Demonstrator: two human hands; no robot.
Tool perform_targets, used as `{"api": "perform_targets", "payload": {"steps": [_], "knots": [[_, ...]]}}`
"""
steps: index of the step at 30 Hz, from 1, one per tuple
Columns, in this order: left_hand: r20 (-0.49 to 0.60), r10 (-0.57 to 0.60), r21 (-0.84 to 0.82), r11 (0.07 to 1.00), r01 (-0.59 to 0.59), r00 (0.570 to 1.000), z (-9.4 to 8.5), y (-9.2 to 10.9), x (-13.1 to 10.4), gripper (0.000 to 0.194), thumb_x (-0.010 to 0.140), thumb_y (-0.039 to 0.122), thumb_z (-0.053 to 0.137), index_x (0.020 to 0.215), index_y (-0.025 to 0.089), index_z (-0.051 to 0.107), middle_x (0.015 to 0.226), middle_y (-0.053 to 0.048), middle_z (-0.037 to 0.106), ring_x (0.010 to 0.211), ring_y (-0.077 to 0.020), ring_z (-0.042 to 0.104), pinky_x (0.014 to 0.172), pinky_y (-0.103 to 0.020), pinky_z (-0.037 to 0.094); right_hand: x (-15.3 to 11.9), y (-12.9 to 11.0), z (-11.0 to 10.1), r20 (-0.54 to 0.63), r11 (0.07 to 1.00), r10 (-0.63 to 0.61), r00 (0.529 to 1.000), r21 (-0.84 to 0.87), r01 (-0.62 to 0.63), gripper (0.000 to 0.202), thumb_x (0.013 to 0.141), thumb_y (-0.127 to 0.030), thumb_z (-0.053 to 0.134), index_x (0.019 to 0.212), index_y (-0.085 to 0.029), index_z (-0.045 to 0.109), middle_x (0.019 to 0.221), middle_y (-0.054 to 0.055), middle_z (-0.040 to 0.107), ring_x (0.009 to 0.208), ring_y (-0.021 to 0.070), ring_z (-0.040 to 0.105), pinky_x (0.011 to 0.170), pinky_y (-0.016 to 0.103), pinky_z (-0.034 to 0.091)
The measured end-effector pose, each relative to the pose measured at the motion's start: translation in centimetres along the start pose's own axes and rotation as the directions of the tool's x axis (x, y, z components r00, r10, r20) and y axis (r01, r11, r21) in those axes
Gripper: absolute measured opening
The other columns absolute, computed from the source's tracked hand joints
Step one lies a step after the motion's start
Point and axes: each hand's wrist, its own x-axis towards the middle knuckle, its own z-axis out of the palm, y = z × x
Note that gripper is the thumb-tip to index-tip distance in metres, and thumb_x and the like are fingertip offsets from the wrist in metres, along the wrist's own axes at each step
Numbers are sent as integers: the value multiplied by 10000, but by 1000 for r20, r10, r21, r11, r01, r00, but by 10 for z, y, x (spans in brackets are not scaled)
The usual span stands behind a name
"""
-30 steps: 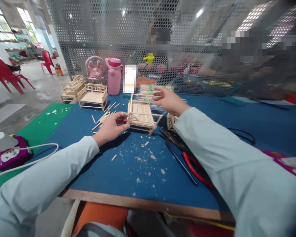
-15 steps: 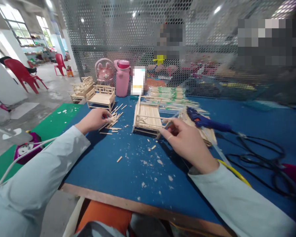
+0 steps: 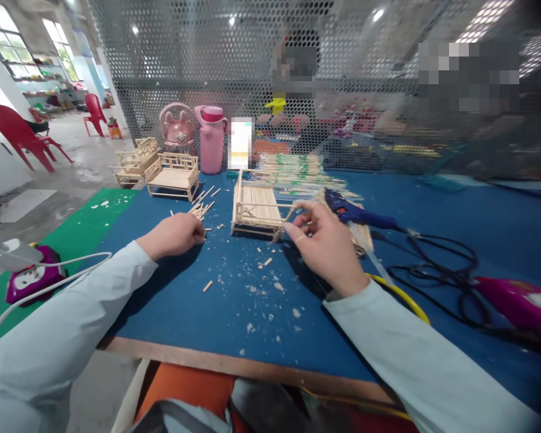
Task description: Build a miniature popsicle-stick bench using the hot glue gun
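Note:
My left hand (image 3: 175, 233) is closed at the near side of a loose pile of short wooden sticks (image 3: 201, 210); whatever its fingertips pinch is hidden. A small wooden bench frame (image 3: 258, 207) with a slatted seat stands on the blue table. At that frame's right front corner, my right hand (image 3: 322, 240) pinches a thin wooden stick (image 3: 291, 211), which slants up from the corner. Two similar pieces stand at the back left: a finished-looking bench (image 3: 174, 174) and a stacked one (image 3: 135, 162) behind it.
A blue glue gun (image 3: 358, 213) lies right of my right hand, its black cable (image 3: 437, 258) coiled beyond. Behind are a pink bottle (image 3: 211, 141), a phone (image 3: 240, 143), bagged sticks (image 3: 293, 168) and a mesh screen (image 3: 162, 72). A person sits beyond it.
My left hand has come slightly toward me from the stick pile, its fingers now more curled. My right hand stays at the bench frame's corner. The whole view has shifted, moving things leftward.

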Motion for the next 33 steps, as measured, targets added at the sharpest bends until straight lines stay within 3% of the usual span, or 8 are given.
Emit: {"api": "perform_targets", "payload": {"steps": [6, 9, 14, 18, 21, 24, 30, 33], "knots": [[-109, 97, -90, 990, -107, 989, -2, 36, -12, 178, 839, 170, 491, 861, 163, 667, 846, -81, 683, 767, -194, 601, 693, -281, 425, -12, -14, -11, -93, 996, -95, 991, -3, 95, 186, 773, -288, 571, 934, -207, 619, 694, 3, 599, 592, 138, 546, 580, 267, 447], [-52, 164, -264, 949, -172, 985, 8, 56, -12, 141, 861, 241, 547, 841, 165, 665, 801, -58, 695, 708, -168, 603, 670, -258, 422, -15, -18, -14, 119, 981, -168, 978, -72, 178, 128, 804, -282, 552, 788, -214, 659, 687, 11, 659, 608, 144, 582, 617, 269, 452], [-46, 189, -264, 945, -195, 981, 27, 65, -4, 130, 795, 299, 665, 792, 169, 676, 775, -60, 699, 706, -184, 612, 653, -261, 414, -14, -10, -12, 547, 919, -146, 825, -235, 318, 207, 773, -223, 591, 936, -207, 716, 756, 30, 717, 665, 177, 630, 635, 285, 452], [-57, 221, -366, 903, -226, 974, 23, 59, -5, 187, 857, 328, 573, 829, 182, 686, 820, -51, 710, 757, -181, 631, 699, -259, 429, -13, -5, -10, 573, 915, -141, 807, -235, 327, 279, 779, -165, 555, 1015, -205, 697, 877, 46, 730, 770, 187, 656, 711, 290, 472], [-83, 133, -441, 884, -156, 988, 10, 46, -6, 285, 918, 325, 426, 891, 176, 667, 772, -31, 689, 686, -151, 608, 654, -242, 426, -14, -6, -9, 544, 925, -157, 824, -211, 316, 275, 790, -185, 544, 1026, -197, 684, 844, 45, 720, 758, 185, 650, 702, 288, 473], [-116, 11, -314, 948, -47, 993, -6, 24, -5, 254, 852, 332, 521, 1000, 174, 653, 759, -27, 675, 635, -146, 573, 613, -239, 399, -15, -7, -7, 523, 931, -163, 836, -199, 306, 237, 805, -233, 543, 987, -194, 691, 784, 37, 707, 696, 173, 635, 648, 277, 460], [229, -119, -50, 990, 133, 966, -31, -9, -8, 127, 633, 276, 700, 732, 198, 719, 716, -35, 694, 656, -188, 595, 580, -246, 362, -14, -8, -8, 499, 941, -139, 856, -202, 270, 212, 814, -265, 537, 927, -191, 701, 779, 35, 711, 693, 175, 636, 644, 285, 454], [254, -136, -20, 989, 146, 957, -33, -9, -10, 169, 604, 277, 706, 758, 212, 730, 735, -34, 710, 657, -187, 603, 562, -239, 353, -15, -8, -7, 513, 946, -148, 845, -175, 273, 214, 824, -276, 527, 923, -194, 698, 776, 31, 714, 712, 177, 647, 655, 286, 461]]}}
